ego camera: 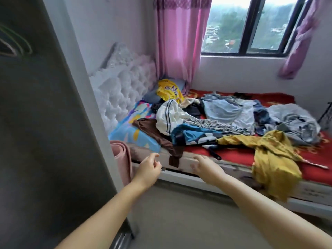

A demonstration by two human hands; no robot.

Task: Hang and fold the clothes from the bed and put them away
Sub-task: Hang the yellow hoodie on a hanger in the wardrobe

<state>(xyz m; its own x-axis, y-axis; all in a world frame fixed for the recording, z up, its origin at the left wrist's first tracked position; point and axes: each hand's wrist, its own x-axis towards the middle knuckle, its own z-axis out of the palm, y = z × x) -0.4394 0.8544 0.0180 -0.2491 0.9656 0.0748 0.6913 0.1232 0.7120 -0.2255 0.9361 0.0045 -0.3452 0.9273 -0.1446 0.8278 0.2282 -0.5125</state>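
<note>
Both arms reach toward the near edge of the bed (pixel 181 159), and neither holds anything. The left hand (pixel 149 168) has loosely curled fingers, thumb near forefinger, its grip relaxed on air. The right hand (pixel 206 168) is blurred, fingers spread and slightly bent.

The clothes lie heaped across the red bedspread (pixel 239 155). At 12 o'clock from the hands, a brown garment (pixel 158 133) trails over the bed edge between them. Behind it lies a white garment with dark stripes (pixel 170 117), with a blue and white piece (pixel 192 136) just beside it. At 2 o'clock a mustard-yellow shirt (pixel 273 159) drapes over the edge. Farther back lie pale blue clothing (pixel 221 108), a grey garment (pixel 294 121) and a yellow jersey (pixel 168 90).

A colourful pillow (pixel 133 130) sits at 11 o'clock against the tufted white headboard (pixel 118 90). A rolled pink mat (pixel 122 159) stands just left of the left hand, beside a dark wardrobe panel (pixel 45 132). Pink curtains (pixel 177 42) frame the window (pixel 251 26).
</note>
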